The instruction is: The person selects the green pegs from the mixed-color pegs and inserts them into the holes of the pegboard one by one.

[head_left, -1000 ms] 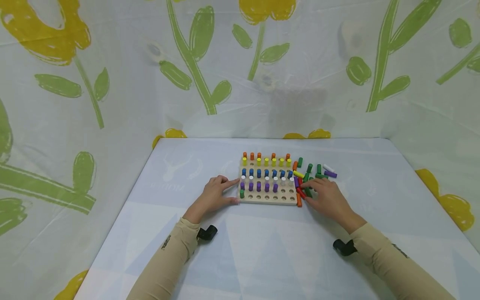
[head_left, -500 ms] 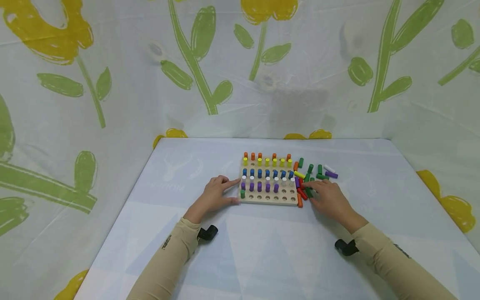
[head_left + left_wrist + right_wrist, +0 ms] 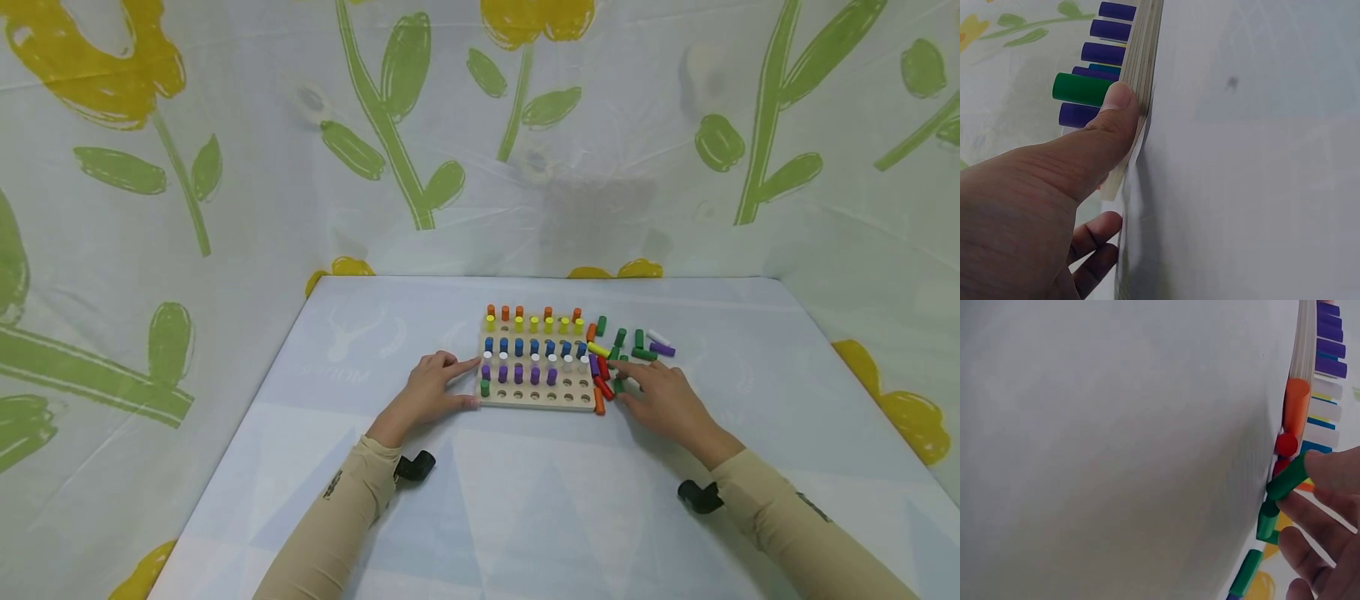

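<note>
The wooden pegboard holds upright rows of orange, yellow, blue, white and purple pegs. One green peg stands in its near-left hole, close to the left thumb in the left wrist view. My left hand rests against the board's left side, thumb at the near corner and index finger straight farther back. Beside the board's right end, my right hand pinches a loose green peg between thumb and fingertip, held slanted over the pile.
Loose pegs lie along the board's right side: a red peg, an orange peg and a yellow peg. Farther right are several green ones, a white peg and a purple peg. Flowered fabric surrounds the table.
My right hand has drawn slightly right and back from the red pegs, with a green peg now at its fingertips. The left hand stays against the board.
</note>
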Demonstrator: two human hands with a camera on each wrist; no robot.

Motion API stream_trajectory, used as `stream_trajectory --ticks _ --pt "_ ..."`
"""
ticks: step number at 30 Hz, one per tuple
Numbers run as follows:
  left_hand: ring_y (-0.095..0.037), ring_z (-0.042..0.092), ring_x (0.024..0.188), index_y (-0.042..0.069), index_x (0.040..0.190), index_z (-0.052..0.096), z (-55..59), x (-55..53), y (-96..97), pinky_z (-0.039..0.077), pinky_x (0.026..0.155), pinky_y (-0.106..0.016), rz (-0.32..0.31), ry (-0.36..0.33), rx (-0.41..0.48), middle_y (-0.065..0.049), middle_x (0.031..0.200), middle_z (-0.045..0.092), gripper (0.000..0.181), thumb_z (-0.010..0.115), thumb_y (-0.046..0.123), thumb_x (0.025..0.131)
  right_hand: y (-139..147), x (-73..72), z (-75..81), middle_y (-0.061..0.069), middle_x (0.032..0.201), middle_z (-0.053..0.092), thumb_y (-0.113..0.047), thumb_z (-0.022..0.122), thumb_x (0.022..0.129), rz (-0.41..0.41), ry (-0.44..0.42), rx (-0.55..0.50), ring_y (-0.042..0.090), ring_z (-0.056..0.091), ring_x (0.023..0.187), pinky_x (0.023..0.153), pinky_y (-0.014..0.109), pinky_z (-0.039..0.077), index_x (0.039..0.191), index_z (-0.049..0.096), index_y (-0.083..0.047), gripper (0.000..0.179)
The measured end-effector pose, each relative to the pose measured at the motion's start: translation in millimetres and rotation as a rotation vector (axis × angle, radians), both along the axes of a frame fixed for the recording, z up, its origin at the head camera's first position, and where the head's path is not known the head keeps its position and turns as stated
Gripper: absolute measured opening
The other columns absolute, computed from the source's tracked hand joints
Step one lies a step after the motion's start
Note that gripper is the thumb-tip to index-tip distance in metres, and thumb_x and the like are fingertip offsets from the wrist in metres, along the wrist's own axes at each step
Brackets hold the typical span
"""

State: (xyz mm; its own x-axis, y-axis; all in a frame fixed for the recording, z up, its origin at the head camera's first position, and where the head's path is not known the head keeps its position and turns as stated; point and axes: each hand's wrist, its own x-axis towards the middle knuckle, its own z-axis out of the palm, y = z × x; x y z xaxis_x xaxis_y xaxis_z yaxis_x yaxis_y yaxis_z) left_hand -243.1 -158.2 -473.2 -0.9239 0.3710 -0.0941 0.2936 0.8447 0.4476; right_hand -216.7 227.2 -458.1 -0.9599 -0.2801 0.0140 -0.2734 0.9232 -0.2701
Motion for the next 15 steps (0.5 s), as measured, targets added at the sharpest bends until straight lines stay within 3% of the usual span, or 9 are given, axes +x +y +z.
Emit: stream_trajectory --ticks 15 --pt "-0.029 0.04 0.119 0.031 0.154 0.046 -3.2 -1.2 -0.3 0.036 0.103 -0.046 0.005 0.003 -0.006 -0.009 0.129 0.047 0.076 0.077 0.05 0.087 5.1 -0.1 2.6 0.012 0.1 0.069 -0.023 0.058 0.104 -0.06 -0.022 -0.1 0.03 0.06 0.09 0.096 0.06 0.041 0.146 0.052 -0.007 0.045"
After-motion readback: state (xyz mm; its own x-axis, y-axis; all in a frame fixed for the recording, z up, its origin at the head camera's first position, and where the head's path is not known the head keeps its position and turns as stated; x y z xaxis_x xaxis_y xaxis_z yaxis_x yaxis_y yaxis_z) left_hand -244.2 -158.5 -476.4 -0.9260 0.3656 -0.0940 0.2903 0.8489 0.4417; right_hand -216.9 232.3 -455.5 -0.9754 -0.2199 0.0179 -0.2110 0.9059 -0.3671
